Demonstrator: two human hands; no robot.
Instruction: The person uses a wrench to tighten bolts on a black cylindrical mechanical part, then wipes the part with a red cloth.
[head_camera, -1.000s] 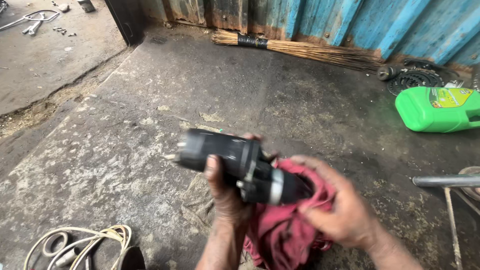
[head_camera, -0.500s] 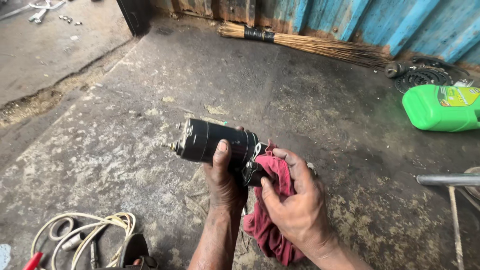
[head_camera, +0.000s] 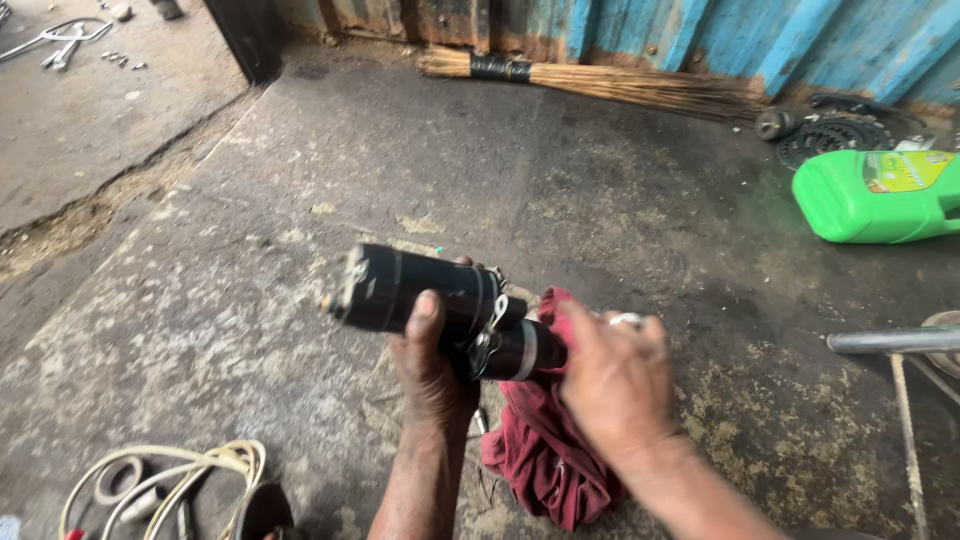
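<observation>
- Head view: the left hand (head_camera: 432, 362) is wrapped around a black starter motor (head_camera: 440, 305) and holds it up above the concrete floor (head_camera: 250, 250).
- The left fingers are pressed tight on the motor, with the thumb (head_camera: 424, 308) lying across the front of the black body.
- The motor lies on its side, near the middle of the view. Its fat round end points left, and its thinner end with a silver ring points right.
- The right hand (head_camera: 618, 385) is at the thin end of the motor. It presses a dark red rag (head_camera: 545, 450) against that end.
- The right fingers are curled around the rag and the motor end. A ring sits on one finger.
- The rest of the rag hangs down below both hands, toward the floor.
- A green plastic jug (head_camera: 875, 195) lies on its side, far off to the right.
- A straw broom (head_camera: 600, 85) lies along the bottom of the blue metal wall (head_camera: 700, 30) at the back.
- A dark round gear part (head_camera: 835, 135) lies just behind the jug, near the wall.
- A silver metal bar (head_camera: 890, 342) pokes in from the right edge.
- A pale looped cable (head_camera: 160, 480) lies on the floor at the bottom left.
- Some small metal tools (head_camera: 60, 40) lie well away at the top left.
</observation>
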